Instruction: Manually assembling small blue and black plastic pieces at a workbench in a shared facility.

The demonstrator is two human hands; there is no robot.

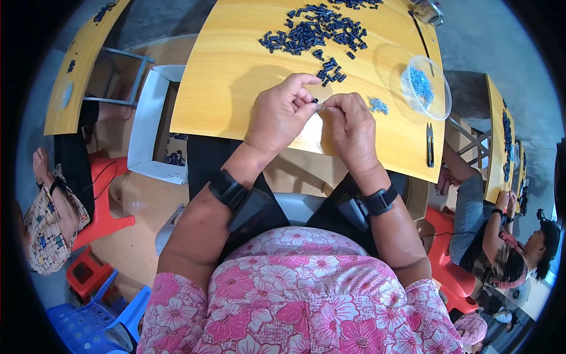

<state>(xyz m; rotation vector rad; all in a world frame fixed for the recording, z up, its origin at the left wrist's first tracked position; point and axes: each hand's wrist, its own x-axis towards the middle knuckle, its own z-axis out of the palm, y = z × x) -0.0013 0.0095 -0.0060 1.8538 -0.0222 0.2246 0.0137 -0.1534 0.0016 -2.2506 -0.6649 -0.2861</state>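
Over the front part of the table, my left hand pinches a small black piece between thumb and fingers. My right hand is closed beside it, fingertips pressed together at a tiny pale bit that is too small to name. The fingertips of both hands nearly meet. Just beyond them lie several loose black pieces, with a large heap of the same black pieces farther back. To the right of my right hand is a small pile of light blue pieces.
A clear round tub of blue pieces stands on the wooden table at the right. Black thread snips lie near its right edge. An open white box is at the left. Other people sit at tables on both sides.
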